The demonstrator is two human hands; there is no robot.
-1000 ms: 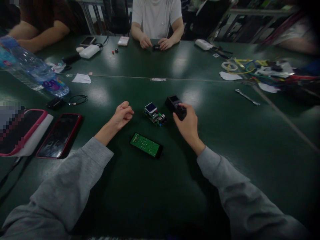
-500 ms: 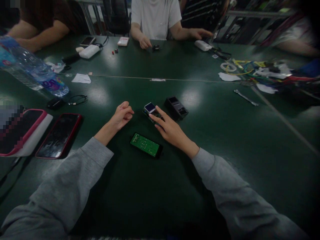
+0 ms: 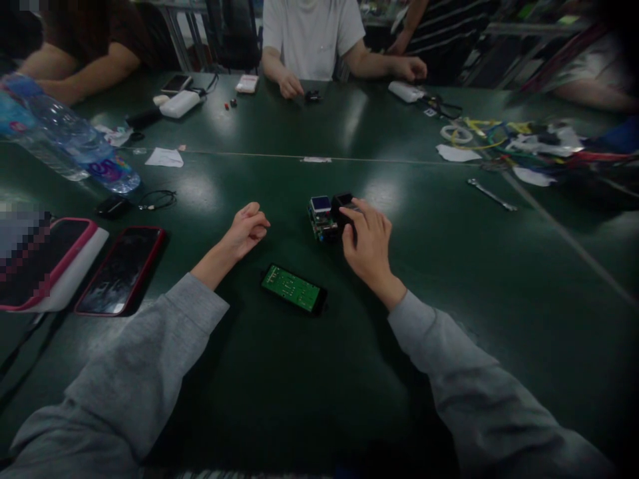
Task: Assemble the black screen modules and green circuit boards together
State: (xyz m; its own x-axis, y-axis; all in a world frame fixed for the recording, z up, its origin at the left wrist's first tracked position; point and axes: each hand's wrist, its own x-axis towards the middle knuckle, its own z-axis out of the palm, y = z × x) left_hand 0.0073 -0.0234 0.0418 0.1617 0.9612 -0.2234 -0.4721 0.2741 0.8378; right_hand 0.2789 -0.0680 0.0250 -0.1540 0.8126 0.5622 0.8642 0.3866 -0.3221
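Note:
My left hand rests on the table with its fingers curled closed; what they hold, if anything, is hidden. My right hand lies over a black plastic case, its fingers and thumb around it and covering most of it. Just left of the case sits a small circuit board with a screen; electronic parts show below the screen. Nearer to me, between both hands, a green circuit board lies in a black housing, touched by neither hand.
Two phones, one a red-framed phone, lie at left, with plastic bottles behind. A wrench and a tangle of wires are at right. Across the table, a person in a white shirt has both hands near small parts.
My right hand has left the screen board and moved right onto the black case. The screen board now sits farther right, turned, beside the case. My left hand has stayed put.

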